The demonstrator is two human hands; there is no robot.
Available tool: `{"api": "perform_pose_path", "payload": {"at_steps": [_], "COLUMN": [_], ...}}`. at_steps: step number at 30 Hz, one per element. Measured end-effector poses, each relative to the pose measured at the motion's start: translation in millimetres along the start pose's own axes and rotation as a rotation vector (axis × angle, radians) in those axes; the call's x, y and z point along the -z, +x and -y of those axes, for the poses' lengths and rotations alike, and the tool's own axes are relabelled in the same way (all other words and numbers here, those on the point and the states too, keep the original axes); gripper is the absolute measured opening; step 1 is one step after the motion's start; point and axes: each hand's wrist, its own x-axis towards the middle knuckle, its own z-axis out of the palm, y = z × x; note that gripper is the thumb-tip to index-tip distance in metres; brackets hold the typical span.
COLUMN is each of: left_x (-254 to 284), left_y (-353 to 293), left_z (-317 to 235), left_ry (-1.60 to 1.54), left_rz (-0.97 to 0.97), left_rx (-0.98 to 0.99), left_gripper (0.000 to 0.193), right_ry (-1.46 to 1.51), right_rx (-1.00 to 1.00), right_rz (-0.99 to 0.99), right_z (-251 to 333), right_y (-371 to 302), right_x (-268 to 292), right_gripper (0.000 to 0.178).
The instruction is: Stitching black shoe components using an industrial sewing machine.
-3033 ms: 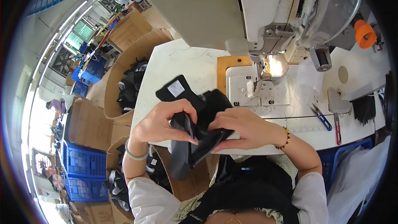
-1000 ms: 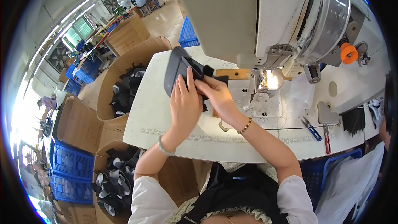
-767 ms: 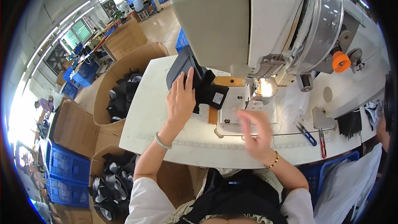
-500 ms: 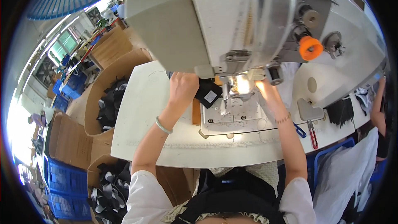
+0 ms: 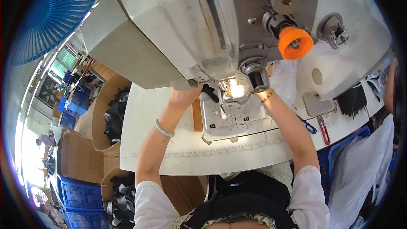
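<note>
The sewing machine (image 5: 169,25) fills the upper middle, its lit needle area (image 5: 233,88) above a metal plate (image 5: 237,118). My left hand (image 5: 185,96) is tucked under the machine head, left of the needle, beside a black fabric piece (image 5: 209,93). Most of that piece is hidden, and the left fingers do not show. To the right of the needle, my right hand (image 5: 260,95) reaches behind a round metal machine part. Its fingers are covered too, so what it touches cannot be made out.
Red-handled snips (image 5: 324,131) and a blue-handled tool (image 5: 308,126) lie right of my right forearm. Black strips (image 5: 352,101) rest farther right. Cardboard boxes (image 5: 82,154) and blue crates (image 5: 82,195) stand at left, a blue fan (image 5: 46,12) above. Another person's arm (image 5: 389,87) shows at the far right.
The view has shifted, and the machine head looks larger and farther left. Both hands are now more hidden by it. The black piece's white label no longer shows.
</note>
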Motion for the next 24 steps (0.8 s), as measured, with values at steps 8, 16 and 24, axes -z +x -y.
{"api": "perform_pose_path", "payload": {"at_steps": [8,16,24], "left_x": [9.5,7.3,-5.8], "left_y": [-10.5,-4.1,-26.3], "left_z": [-6.0,-27.1,-17.7], "left_ry": [0.055,-0.561,-0.378], "left_rz": [0.003,0.292,-0.034], "left_rx": [-0.149,0.513,0.154], "left_gripper": [0.009,0.014,0.031], "right_ry": [0.017,-0.125,-0.322], "right_rx": [0.270,0.198,0.373], "right_rz": [-0.043,-0.042,0.075], "right_z": [59.0,73.4,82.4], "right_y": [-19.5,-39.0,-37.6], "right_x": [36.4,41.4,53.7], "right_gripper": [0.006,0.008,0.032]}}
